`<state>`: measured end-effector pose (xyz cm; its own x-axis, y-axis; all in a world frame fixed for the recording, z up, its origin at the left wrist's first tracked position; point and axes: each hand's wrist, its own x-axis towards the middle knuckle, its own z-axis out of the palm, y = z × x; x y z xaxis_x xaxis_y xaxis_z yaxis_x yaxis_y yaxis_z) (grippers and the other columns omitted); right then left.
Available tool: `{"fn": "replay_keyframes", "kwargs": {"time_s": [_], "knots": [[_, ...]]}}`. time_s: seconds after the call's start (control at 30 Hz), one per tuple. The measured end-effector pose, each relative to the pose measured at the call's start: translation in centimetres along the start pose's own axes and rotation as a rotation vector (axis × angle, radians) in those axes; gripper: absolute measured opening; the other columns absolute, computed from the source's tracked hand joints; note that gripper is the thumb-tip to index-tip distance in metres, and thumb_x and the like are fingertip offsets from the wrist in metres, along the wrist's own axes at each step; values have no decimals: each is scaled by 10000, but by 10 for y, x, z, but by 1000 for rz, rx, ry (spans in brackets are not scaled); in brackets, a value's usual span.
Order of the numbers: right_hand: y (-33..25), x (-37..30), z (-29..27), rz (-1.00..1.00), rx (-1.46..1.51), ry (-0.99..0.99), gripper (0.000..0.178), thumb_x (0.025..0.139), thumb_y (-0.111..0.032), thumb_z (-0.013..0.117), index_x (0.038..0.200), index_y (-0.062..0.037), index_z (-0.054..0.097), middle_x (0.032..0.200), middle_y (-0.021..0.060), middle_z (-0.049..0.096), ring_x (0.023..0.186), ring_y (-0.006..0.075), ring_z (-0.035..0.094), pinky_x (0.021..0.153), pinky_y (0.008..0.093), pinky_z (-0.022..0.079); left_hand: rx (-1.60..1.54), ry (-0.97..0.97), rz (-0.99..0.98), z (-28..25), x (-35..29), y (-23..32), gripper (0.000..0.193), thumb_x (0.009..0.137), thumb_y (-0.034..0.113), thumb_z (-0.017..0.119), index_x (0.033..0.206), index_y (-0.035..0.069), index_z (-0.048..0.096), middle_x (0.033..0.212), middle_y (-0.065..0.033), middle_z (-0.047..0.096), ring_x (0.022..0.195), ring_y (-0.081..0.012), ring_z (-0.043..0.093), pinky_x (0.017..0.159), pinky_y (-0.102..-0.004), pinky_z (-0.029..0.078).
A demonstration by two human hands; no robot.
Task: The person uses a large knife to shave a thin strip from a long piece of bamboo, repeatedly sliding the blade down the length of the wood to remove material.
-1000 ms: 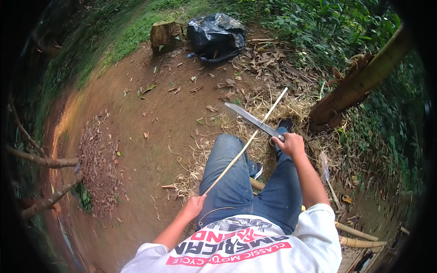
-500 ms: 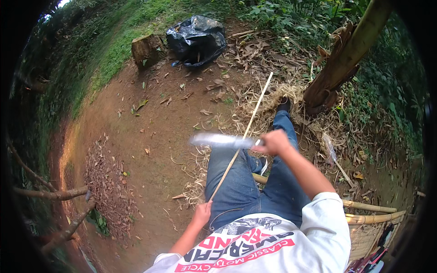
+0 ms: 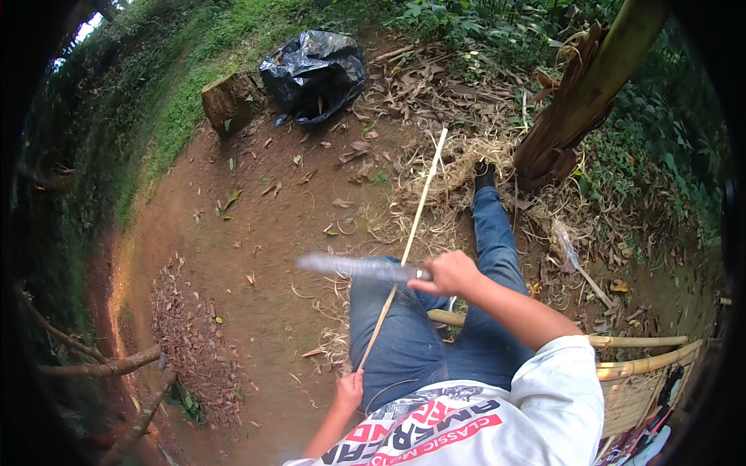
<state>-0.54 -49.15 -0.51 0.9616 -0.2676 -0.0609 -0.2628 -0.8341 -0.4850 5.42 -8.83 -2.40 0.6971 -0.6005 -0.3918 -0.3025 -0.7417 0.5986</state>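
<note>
A: Near end first. Left hand [image 3: 349, 391] is closed round the butt of the bamboo strip [image 3: 407, 241], low by the left thigh, just above the white printed shirt [image 3: 497, 423].

B: How does the strip look?

A: Thin, pale, straight — it runs up from that hand across the jeans [image 3: 412, 342] and its tip sits over the dry shavings [image 3: 458, 175] near the dark shoe [image 3: 484, 175].

B: Right hand?

A: Right hand [image 3: 451, 273] is fisted on the handle of a machete [image 3: 357, 266]. The blade is motion-blurred, lies roughly level pointing to the person's left, and crosses the strip about mid-length. Can't tell if it touches.

B: Against the earlier frames?

A: A second ago the blade sat higher and further right, angled up-left; half a second ago it was already level across the strip. The strip's grip is unchanged.

B: Further out?

A: Woven bamboo basket [image 3: 633, 388] at the right hip, a leaning trunk [image 3: 579, 116] past the shoe, and at the far end of the bare dirt a stump [image 3: 229, 101] beside a black plastic bag [image 3: 315, 74].
</note>
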Motion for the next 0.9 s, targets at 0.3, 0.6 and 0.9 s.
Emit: {"fn": "replay_keyframes", "kwargs": {"time_s": [0.3,0.6,0.9], "knots": [[138,15,-60,408,-60,178,710,801,-724,520,804,-44,726,713,180,675,724,343,674,675,430,531,0,73,6,2,-2,-10,406,966,262,528,691,-31,586,595,-260,509,549,-431,567,487,-445,408],[158,-42,-65,859,283,463,677,817,-633,605,743,35,688,686,199,665,686,331,666,653,426,497,-46,41,47,6,1,-19,407,955,261,532,673,-30,567,579,-257,499,526,-422,553,480,-454,389],[37,-73,53,865,1335,707,295,858,-226,703,679,-96,508,526,-45,421,437,69,377,405,272,318,-16,-76,-93,-18,6,2,545,957,405,515,647,-43,514,553,-233,440,468,-347,451,494,-444,359]]}}
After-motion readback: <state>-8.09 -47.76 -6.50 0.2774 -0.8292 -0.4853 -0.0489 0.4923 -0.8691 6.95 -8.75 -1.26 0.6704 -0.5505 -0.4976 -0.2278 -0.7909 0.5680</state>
